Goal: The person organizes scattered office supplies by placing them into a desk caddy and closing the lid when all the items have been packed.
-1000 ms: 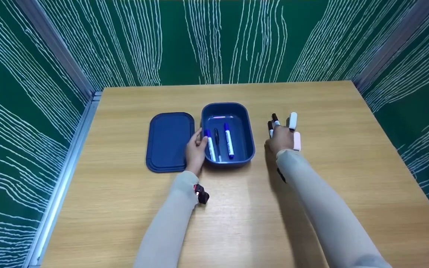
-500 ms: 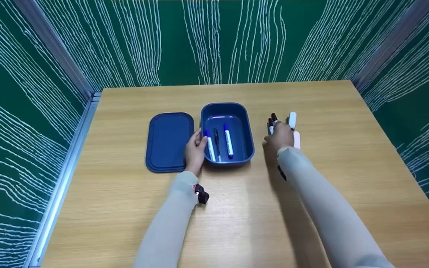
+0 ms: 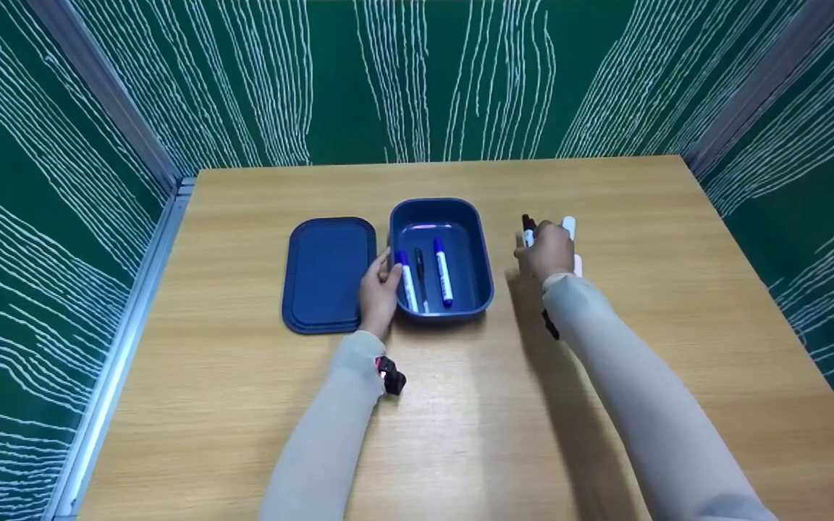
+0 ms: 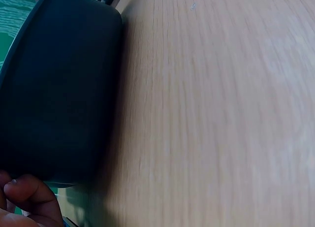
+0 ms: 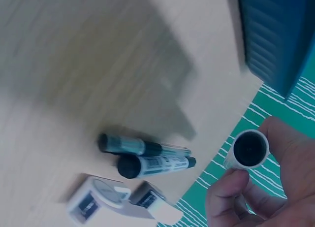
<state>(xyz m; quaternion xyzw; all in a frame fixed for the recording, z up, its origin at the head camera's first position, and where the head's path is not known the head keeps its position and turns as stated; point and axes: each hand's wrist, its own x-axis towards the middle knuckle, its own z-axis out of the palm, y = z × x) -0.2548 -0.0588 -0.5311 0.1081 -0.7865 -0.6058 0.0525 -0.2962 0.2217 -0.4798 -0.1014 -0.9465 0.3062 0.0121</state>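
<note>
Left hand (image 3: pixel 379 293): there it is, relaxed, fingers lightly bent and laid against the left side of the dark blue box (image 3: pixel 469 268); no object pinched in it that I can see.
Right hand (image 3: pixel 551 252): a narrow pinch here, thumb and finger on a white marker (image 5: pixel 249 149), its dark end turned to the wrist camera.
Held marker: off the bench (image 3: pixel 460 434) by the look of it, well to the right of the box, not above it.
Box contents: two blue-capped markers, one by the left wall (image 3: pixel 409 284) and one nearer the middle (image 3: pixel 444 273), a slim black pen (image 3: pixel 420 270) between them.
Lid: the dark blue lid (image 3: pixel 329 275) lies flat, just left of the box.
Beside the pinch: a slim pen (image 5: pixel 130 145) and a black-capped marker (image 5: pixel 162 164) lie close together, with a pale blocky piece (image 5: pixel 83 207) near; its kind I can't tell.
Good lifting: I'd want the pinch firm around the barrel, the marker raised straight and clear of those neighbours, since a dragged end could set them rolling.
Good steadying: light, even contact from the left fingers should do; a hard push could slide the box.
</note>
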